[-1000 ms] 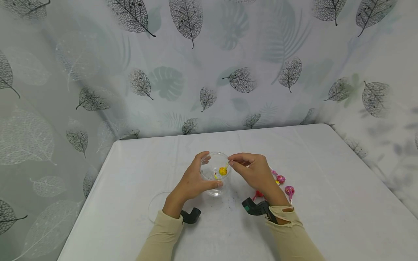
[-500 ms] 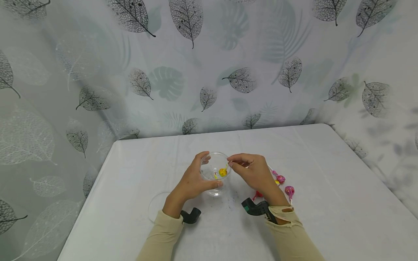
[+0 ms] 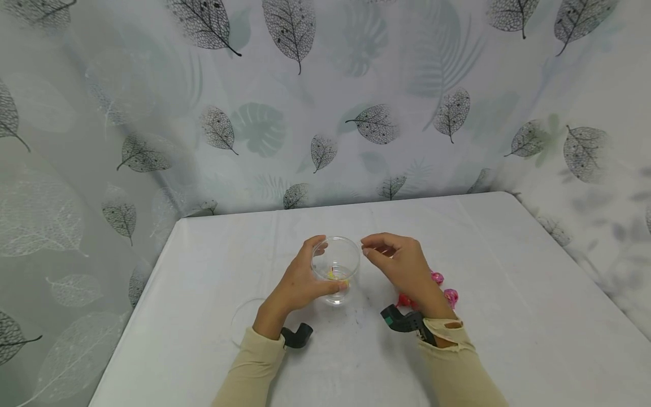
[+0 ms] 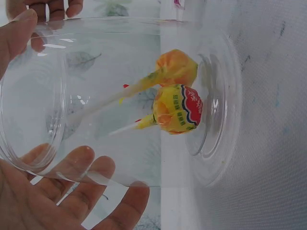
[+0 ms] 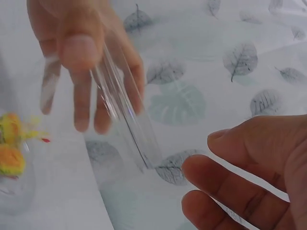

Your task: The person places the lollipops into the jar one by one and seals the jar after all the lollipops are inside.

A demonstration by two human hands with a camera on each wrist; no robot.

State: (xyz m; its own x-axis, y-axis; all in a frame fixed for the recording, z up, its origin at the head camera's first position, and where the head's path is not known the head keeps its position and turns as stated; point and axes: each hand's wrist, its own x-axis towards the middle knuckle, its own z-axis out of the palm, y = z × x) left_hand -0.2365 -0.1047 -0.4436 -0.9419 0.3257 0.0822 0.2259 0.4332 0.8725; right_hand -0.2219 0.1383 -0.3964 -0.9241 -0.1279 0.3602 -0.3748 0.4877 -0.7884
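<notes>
White-covered table, faintly smudged right of centre, backed and flanked by pale hangings printed with black skeleton leaves and grey-green fronds. Mid-table, a clear cup, upright, two yellow lollipops inside at the bottom; left hand wraps its left side, thumb on the near side, while right hand hangs just right of the rim, thumb and fingertips loosely parted. Clear disc lies near left; pink-and-red lollipops lie right, partly behind the right forearm.
</notes>
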